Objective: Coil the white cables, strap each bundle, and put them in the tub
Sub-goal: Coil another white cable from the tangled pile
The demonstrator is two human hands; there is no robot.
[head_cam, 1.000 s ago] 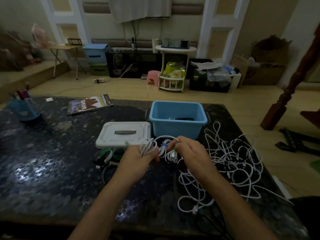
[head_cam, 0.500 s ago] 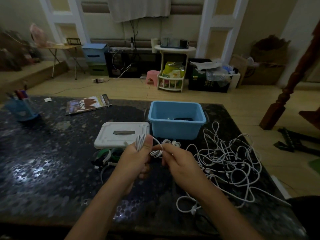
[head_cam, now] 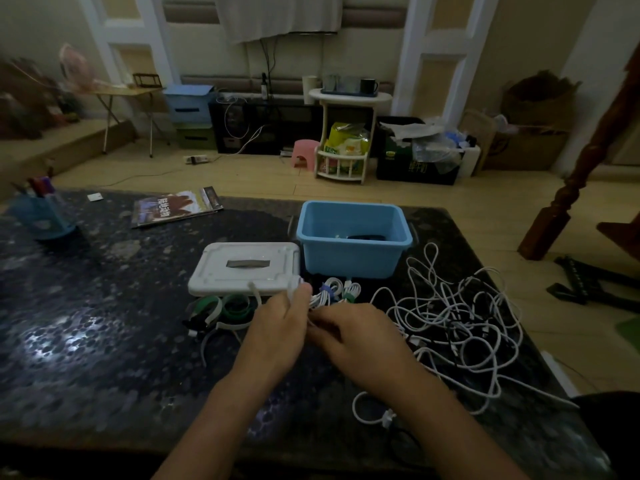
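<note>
Tub (head_cam: 349, 258) behind the hands; lid (head_cam: 242, 268) left of it; loose cables (head_cam: 460, 317) right.

the left hand (head_cam: 277, 327) grips a coil of thin white cable (head_cam: 294, 289) by the flat white plastic lid (head_cam: 242, 268). the right hand (head_cam: 356, 337) pinches its strand beside the loose white cable tangle (head_cam: 460, 317), near the light blue plastic tub (head_cam: 353, 251).

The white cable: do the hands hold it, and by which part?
The left hand grips a coiled white cable at the loops' lower end. The right hand touches its strand; the exact hold is hidden.
</note>
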